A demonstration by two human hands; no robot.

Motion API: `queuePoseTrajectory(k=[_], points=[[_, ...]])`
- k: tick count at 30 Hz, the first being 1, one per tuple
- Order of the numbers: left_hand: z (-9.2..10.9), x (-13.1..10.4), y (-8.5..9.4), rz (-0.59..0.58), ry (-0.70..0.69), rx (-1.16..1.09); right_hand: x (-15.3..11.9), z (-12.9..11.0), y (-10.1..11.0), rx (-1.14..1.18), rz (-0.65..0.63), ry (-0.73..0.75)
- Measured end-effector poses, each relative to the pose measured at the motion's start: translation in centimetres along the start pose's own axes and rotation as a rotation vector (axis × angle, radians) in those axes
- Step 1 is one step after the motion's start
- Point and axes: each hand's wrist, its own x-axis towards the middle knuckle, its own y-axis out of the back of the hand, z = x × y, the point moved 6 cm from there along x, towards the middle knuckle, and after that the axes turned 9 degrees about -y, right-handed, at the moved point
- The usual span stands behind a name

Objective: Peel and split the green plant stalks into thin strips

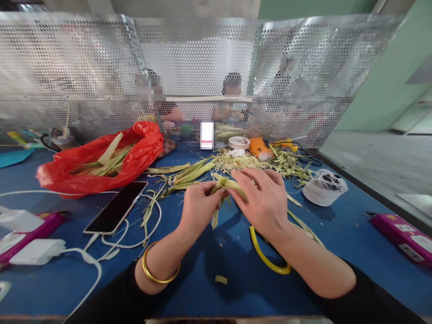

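Note:
Over the middle of the blue table, my left hand [201, 204] and my right hand [262, 198] meet on a pale green corn husk strip [222, 181]. The left thumb and fingers pinch it, with a short end hanging below. My right fingers close on the strip from the other side and partly hide it. A yellow tube or ring [265, 256] lies on the table under my right forearm. Beyond my hands are long loose husks [197, 171] and a heap of shredded husk pieces [236, 159].
On the left are a red plastic bag [67, 168] of husks, a phone [116, 209], white cables and a purple power strip [40, 229]. A white cord spool [324, 188], tape roll [239, 142] and orange packet [259, 147] sit right. Behind the perforated divider [195, 54] are several people.

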Motion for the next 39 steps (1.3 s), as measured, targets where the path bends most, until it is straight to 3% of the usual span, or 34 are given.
queuePoseTrajectory(k=[4, 11, 18, 20, 31, 39], points=[[-0.1, -0.1, 0.1, 0.045, -0.018, 0.003, -0.2, -0.3, -0.2, -0.042, -0.038, 0.009], [-0.1, -0.3, 0.1, 0.072, -0.023, 0.062, -0.5, 0.3, -0.8, 0.147, -0.032, -0.184], [0.1, -0.1, -0.5, 0.039, 0.058, -0.122, -0.8, 3.1, -3.4, 0.744, -0.230, -0.624], [0.2, -0.1, -0.5, 0.046, 0.070, -0.135, -0.9, 3.4, -3.7, 0.815, -0.247, -0.698], [0.0, -0.1, -1.0, -0.047, 0.060, -0.099, -0.5, 3.2, -3.2, 0.762, -0.290, -0.704], [0.0, -0.3, -1.1, -0.150, -0.015, 0.204, 0.3, 3.1, -3.0, 0.637, -0.391, -0.556]])
